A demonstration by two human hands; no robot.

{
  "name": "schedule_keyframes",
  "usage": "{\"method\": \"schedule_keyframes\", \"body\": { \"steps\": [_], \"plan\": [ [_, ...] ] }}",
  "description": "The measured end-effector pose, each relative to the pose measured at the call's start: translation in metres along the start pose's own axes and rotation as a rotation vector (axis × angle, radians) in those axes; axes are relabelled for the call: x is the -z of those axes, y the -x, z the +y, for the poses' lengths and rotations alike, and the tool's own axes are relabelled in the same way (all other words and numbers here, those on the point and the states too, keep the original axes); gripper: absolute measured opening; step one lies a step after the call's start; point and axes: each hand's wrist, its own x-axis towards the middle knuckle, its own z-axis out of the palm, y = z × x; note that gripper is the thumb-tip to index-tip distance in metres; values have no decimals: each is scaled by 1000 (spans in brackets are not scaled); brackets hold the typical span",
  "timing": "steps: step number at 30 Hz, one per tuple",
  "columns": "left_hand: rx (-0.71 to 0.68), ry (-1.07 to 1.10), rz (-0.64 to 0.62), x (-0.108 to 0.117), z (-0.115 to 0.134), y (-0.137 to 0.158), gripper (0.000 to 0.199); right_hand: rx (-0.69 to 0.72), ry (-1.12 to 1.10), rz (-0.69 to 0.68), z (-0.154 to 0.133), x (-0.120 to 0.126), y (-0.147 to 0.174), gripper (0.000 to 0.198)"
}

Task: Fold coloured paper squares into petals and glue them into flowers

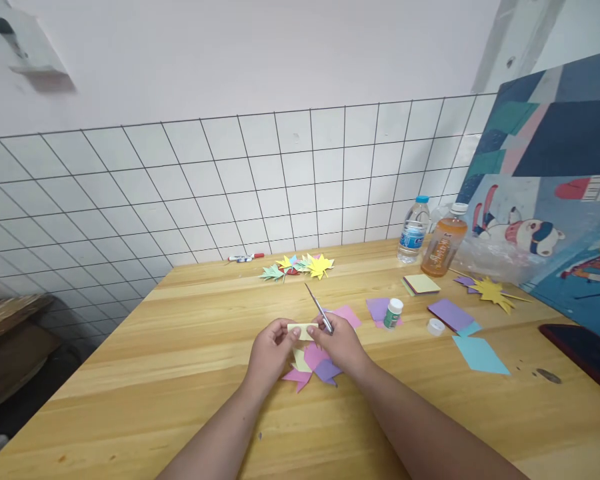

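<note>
A small folded strip of pale yellow paper (pixel 303 331) is held up between my two hands. My left hand (pixel 274 348) pinches its left end between thumb and fingers. At the other end, my right hand (pixel 341 342) grips the strip and also keeps hold of a slim pair of scissors (pixel 321 311), whose closed blades point up and away to the left. Their handles are mostly hidden by the fingers. Just below the hands, pink, purple and pale yellow cut-paper pieces (pixel 314 359) overlap on the wooden table (pixel 180 373).
A green-labelled glue bottle (pixel 393 314) and white cap (pixel 435 327) stand right. Beyond are a paper stack (pixel 421 285), water bottle (pixel 413 230) and orange drink bottle (pixel 445 241). Blue paper (pixel 480 354) lies nearer. Paper leaves (pixel 300 267) and markers (pixel 246 257) lie by the tiled wall.
</note>
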Motion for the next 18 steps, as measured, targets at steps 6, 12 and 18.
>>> {"method": "schedule_keyframes", "body": {
  "steps": [6, 12, 18],
  "plan": [
    [-32, -40, 5, 0, -3, -2, 27, -59, -114, -43, -2, 1, -1, 18],
    [-42, -48, 62, -1, -1, -1, 23, -50, -141, -35, -3, 1, -2, 17],
    [-56, -37, 92, 0, -5, -3, 24, -76, -145, -34, -3, 1, -2, 19]
  ]
}}
